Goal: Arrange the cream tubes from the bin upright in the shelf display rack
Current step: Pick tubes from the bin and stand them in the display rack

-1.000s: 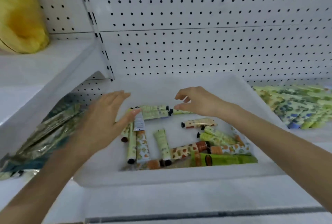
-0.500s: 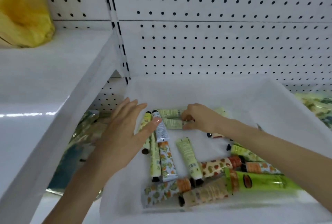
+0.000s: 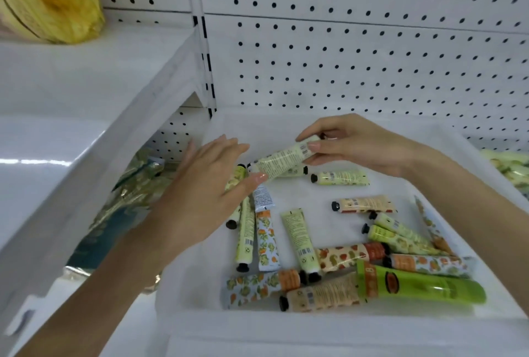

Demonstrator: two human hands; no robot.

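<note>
1. Nearest, loose cream tubes (image 3: 297, 239) are lying flat in the white bin (image 3: 315, 328), with a big green tube (image 3: 429, 288) along its front wall
2. Further in, the left hand (image 3: 206, 199) is hovering with fingers straight and spread, gripping nothing, its thumb tip touching the pale green tube (image 3: 283, 160)
3. Beyond, the right hand (image 3: 363, 147) is pinching the pale green tube's far end, holding it tilted above the bin floor
4. Behind, the pegboard (image 3: 372, 56) is rising

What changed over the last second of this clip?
The right hand reached into the bin, pinched a pale green tube and lifted it off the floor. The left hand came in, open, with its thumb at the tube's lower end. The other tubes lie in the bin as before.
</note>
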